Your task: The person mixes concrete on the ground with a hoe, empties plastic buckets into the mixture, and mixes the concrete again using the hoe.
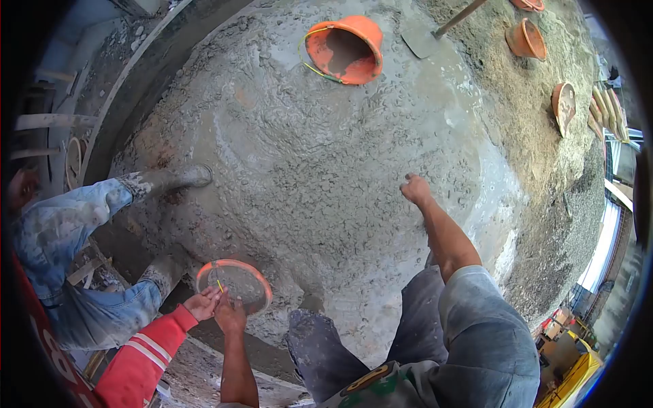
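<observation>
One orange plastic bucket (267, 285), eight o'clock in view: likely heavy, slick; hold by yellow handle (220, 285). Left hand (231, 315) clenches handle; right hand (415, 191) curled closed.

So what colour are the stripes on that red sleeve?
White; they show best in the head view, across the red sleeve near the cuff.

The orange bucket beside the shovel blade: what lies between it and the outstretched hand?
Only wet grey mix lies between the orange bucket and the right hand in the head view.
</observation>
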The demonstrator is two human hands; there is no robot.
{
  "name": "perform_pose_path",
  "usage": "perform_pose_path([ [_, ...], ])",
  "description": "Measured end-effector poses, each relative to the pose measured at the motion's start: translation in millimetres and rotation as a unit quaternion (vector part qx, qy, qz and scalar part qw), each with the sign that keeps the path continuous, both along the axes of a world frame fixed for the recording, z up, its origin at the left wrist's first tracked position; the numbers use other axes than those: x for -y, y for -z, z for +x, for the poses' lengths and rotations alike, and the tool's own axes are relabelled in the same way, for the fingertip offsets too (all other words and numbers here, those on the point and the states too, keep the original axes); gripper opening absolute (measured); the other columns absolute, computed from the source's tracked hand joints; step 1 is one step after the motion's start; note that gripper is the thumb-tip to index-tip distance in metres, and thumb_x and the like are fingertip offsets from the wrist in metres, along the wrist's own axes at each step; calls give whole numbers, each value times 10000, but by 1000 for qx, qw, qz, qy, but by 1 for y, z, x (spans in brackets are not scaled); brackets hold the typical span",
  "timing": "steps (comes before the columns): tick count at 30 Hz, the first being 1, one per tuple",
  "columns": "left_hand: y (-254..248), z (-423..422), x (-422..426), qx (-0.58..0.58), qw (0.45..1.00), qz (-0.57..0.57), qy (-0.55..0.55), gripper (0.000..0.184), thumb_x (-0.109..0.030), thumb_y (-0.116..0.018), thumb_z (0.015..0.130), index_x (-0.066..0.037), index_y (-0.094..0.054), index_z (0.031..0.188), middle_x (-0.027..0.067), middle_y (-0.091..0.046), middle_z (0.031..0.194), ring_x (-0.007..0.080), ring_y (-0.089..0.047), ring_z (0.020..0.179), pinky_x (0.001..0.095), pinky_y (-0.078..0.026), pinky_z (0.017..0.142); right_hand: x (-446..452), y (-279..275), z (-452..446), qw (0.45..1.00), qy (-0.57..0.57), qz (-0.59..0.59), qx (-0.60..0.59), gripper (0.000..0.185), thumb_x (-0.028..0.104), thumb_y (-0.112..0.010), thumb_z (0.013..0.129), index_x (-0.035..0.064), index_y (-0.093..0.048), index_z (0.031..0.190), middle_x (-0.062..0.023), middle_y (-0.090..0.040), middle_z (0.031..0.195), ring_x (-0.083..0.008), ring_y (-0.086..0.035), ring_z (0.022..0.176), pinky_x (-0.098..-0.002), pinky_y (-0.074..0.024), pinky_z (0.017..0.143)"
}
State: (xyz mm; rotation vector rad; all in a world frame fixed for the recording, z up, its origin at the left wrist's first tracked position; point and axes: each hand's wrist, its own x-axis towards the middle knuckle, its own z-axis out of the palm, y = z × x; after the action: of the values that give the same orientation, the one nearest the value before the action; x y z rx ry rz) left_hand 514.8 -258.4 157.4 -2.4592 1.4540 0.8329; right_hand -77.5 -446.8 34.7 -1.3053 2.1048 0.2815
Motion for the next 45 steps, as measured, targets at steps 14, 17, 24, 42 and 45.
perform_pose_path([
  [14,146,-373,226,-147,964,-144,-169,597,-220,-661,868,47,-417,1342,237,-468,1340,330,-440,1267,394,-335,1060,372,93,-78,969,-18,-213,125,506,223,-641,728,-53,-507,1131,-256,-661,991,-381,-642,968,-418,-508,844],
  [17,184,-425,324,-162,939,-261,-159,791,-295,-711,842,-12,-285,1445,238,-366,1441,329,-317,1368,396,-297,1096,314,70,-164,930,140,-100,324,379,162,-581,712,-83,-640,994,-210,-681,877,-290,-676,836,-369,-521,729],
  [24,192,-589,445,-380,893,-132,-201,404,-318,-718,836,3,-580,1037,110,-637,894,201,-600,817,347,-494,764,128,30,-299,847,388,-104,348,264,57,-552,718,-48,-614,951,-60,-616,802,-143,-573,718,-295,-467,662],
  [42,307,-636,279,-638,763,-7,-101,602,-523,-537,917,-62,-445,542,-45,-353,517,83,-341,518,298,-283,477,105,108,-236,922,124,-363,-52,917,-3,-529,749,232,-89,1519,-276,-639,993,-469,-616,866,-473,-486,755],
  [45,330,-552,222,-714,667,18,-212,468,-419,-566,938,-101,-488,604,-79,-354,548,40,-303,508,249,-226,466,83,106,-148,936,81,-334,-73,907,-33,-519,750,230,-114,1518,-239,-654,991,-440,-629,861,-457,-498,736],
])
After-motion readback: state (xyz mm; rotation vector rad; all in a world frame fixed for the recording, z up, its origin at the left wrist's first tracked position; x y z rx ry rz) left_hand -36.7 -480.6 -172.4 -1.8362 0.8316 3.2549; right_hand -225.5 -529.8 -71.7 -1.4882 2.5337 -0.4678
